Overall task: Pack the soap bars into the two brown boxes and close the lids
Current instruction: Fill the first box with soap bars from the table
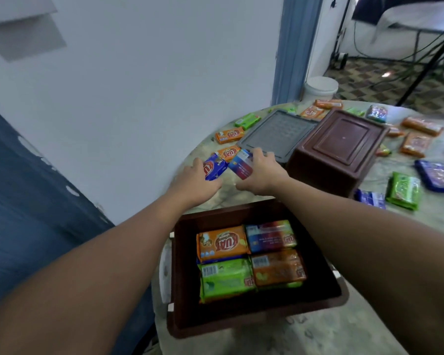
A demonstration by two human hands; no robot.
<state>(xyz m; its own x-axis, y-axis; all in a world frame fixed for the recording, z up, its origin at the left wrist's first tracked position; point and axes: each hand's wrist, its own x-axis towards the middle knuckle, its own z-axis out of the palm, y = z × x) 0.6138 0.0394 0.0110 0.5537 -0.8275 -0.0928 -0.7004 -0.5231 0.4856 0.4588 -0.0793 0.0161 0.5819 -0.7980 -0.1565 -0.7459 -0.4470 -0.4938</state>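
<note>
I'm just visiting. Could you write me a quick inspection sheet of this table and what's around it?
Surface: round patterned table.
Job's things: open box with four bars showing on top; second box upside down; grey lid flat beside it; loose bars scattered.
Clutter: nothing seen.
Grippers: left hand grips a blue bar; right hand grips a blue-red bar.
Cables: dark cables on floor beyond.
Surroundings: white wall, white bucket, tiled floor.

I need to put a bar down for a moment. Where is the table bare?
Bare table lies between the hands and the open brown box, and along the near edge below that box. Crowded: the far and right side, strewn with loose bars around the upturned brown box and grey lid.
</note>
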